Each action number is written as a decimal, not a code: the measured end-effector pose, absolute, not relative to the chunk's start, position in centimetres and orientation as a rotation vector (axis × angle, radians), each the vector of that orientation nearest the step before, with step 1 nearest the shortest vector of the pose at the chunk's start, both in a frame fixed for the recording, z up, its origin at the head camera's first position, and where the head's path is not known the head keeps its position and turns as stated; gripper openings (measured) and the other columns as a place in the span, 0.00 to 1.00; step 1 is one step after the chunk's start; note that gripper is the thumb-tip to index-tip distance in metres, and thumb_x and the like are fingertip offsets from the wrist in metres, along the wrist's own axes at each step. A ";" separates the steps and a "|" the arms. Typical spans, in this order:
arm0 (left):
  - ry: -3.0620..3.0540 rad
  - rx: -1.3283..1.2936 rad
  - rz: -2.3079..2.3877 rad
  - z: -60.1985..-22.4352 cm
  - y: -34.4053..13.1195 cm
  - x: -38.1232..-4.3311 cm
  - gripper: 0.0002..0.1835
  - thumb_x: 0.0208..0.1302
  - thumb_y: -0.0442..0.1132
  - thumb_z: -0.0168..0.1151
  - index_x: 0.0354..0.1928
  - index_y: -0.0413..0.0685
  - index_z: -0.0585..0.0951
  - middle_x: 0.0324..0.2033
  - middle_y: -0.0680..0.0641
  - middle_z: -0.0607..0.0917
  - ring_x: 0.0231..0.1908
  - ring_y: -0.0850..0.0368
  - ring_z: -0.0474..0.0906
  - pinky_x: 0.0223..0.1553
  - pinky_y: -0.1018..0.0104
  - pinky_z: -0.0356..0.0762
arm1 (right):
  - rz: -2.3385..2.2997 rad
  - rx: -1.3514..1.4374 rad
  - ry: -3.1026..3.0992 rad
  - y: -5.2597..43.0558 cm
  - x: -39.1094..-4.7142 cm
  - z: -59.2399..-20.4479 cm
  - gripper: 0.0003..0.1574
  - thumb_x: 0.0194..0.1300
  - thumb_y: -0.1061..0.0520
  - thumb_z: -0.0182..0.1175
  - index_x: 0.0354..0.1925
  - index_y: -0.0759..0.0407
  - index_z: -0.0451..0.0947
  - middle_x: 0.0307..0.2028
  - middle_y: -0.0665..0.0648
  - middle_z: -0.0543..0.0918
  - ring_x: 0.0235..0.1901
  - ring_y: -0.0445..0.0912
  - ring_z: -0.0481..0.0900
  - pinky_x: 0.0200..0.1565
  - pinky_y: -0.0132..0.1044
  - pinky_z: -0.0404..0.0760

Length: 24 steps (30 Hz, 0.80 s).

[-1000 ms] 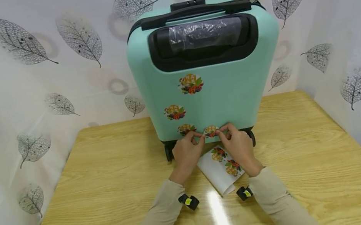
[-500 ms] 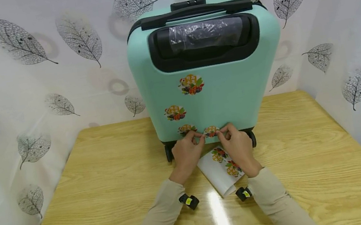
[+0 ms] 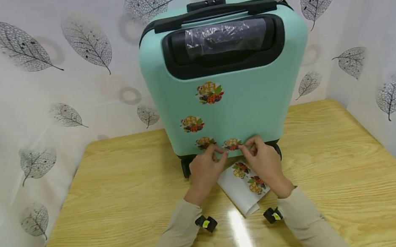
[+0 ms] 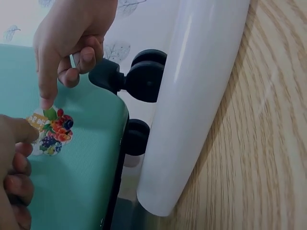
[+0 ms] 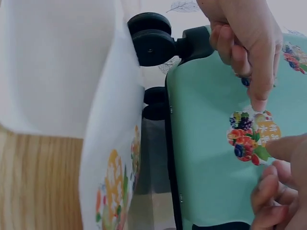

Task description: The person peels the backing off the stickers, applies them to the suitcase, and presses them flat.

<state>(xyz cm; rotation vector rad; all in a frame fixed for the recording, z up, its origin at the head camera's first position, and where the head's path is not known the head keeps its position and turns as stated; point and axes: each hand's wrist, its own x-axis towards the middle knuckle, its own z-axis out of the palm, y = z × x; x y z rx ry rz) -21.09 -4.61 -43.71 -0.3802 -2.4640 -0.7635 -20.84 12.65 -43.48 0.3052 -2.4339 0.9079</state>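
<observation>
A round fruit-print sticker (image 3: 232, 144) lies flat against the lower part of a mint-green suitcase (image 3: 248, 103). My left hand (image 3: 206, 171) touches its left edge with the fingertips, the other fingers curled back. From the other side my right hand (image 3: 265, 162) sets a straight finger on the sticker's edge, as the left wrist view shows beside the sticker (image 4: 53, 130). In the right wrist view, a fingertip of each hand meets the sticker (image 5: 252, 136) at its rim. Above and left are more fruit stickers (image 3: 210, 93), one partly behind my left hand.
A curled white sticker sheet (image 3: 235, 188) with fruit stickers lies on the wooden table (image 3: 136, 201) below the hands. The suitcase stands upright on black wheels (image 3: 186, 168) near a leaf-patterned curtain (image 3: 101, 95). Its black handle (image 3: 225, 38) is wrapped in plastic.
Earlier both hands pinched the sticker's edges; now the fingertips rest at its edges while it lies on the suitcase. My right forearm has shifted slightly right.
</observation>
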 end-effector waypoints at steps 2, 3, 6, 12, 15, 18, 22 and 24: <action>-2.466 -0.423 -0.759 -43.7 -4.6 -21.1 0.08 0.63 0.48 0.64 0.32 0.52 0.82 0.08 0.57 0.71 0.07 0.72 0.49 0.11 0.79 0.45 | 0.943 0.334 -2.469 12.7 -20.7 -43.3 0.14 0.64 0.53 0.64 0.38 0.62 0.74 0.18 0.54 0.77 0.10 0.37 0.62 0.13 0.31 0.59; -2.467 -0.438 -0.752 -43.6 -4.6 -21.1 0.08 0.63 0.47 0.64 0.33 0.52 0.82 0.08 0.57 0.71 0.07 0.73 0.48 0.11 0.79 0.45 | 0.958 0.348 -2.483 12.7 -20.7 -43.2 0.13 0.65 0.53 0.63 0.39 0.62 0.74 0.18 0.54 0.77 0.10 0.37 0.62 0.13 0.31 0.59; -2.472 -0.465 -0.717 -43.5 -4.4 -21.2 0.07 0.63 0.47 0.64 0.34 0.52 0.82 0.08 0.57 0.72 0.08 0.73 0.47 0.11 0.80 0.44 | 1.001 0.377 -2.509 12.7 -20.6 -43.0 0.12 0.67 0.54 0.61 0.40 0.63 0.75 0.19 0.55 0.77 0.10 0.36 0.62 0.14 0.30 0.60; -2.451 -0.516 -0.646 -43.0 -4.1 -21.2 0.06 0.63 0.45 0.64 0.36 0.52 0.82 0.08 0.56 0.72 0.08 0.71 0.49 0.12 0.80 0.43 | 1.066 0.449 -2.522 12.6 -20.7 -42.7 0.09 0.68 0.57 0.59 0.42 0.62 0.75 0.22 0.54 0.79 0.11 0.35 0.61 0.15 0.30 0.61; -2.454 -0.542 -0.631 -42.7 -3.9 -21.2 0.05 0.63 0.44 0.64 0.38 0.52 0.82 0.09 0.56 0.73 0.08 0.71 0.49 0.12 0.80 0.43 | 1.113 0.479 -2.545 12.4 -20.7 -42.5 0.09 0.70 0.57 0.57 0.43 0.62 0.75 0.24 0.55 0.80 0.11 0.33 0.61 0.15 0.31 0.63; -2.471 -0.559 -0.633 -42.5 -3.8 -21.2 0.06 0.65 0.44 0.62 0.39 0.53 0.82 0.09 0.56 0.73 0.08 0.70 0.49 0.12 0.79 0.42 | 1.136 0.484 -2.584 12.1 -20.7 -42.2 0.10 0.71 0.56 0.56 0.45 0.61 0.75 0.25 0.55 0.80 0.10 0.33 0.60 0.14 0.31 0.63; -2.491 -0.565 -0.636 -42.0 -3.6 -21.2 0.06 0.66 0.44 0.60 0.41 0.53 0.82 0.10 0.55 0.72 0.08 0.70 0.50 0.11 0.79 0.43 | 1.133 0.472 -2.628 11.8 -20.7 -41.8 0.11 0.72 0.55 0.55 0.45 0.61 0.75 0.25 0.56 0.81 0.09 0.36 0.61 0.13 0.31 0.62; -2.501 -0.560 -0.629 -41.8 -3.5 -21.2 0.06 0.66 0.42 0.60 0.41 0.53 0.82 0.10 0.56 0.72 0.08 0.69 0.50 0.11 0.78 0.43 | 1.140 0.465 -2.639 11.8 -20.7 -41.6 0.11 0.72 0.55 0.54 0.45 0.61 0.75 0.25 0.56 0.81 0.10 0.37 0.62 0.13 0.31 0.63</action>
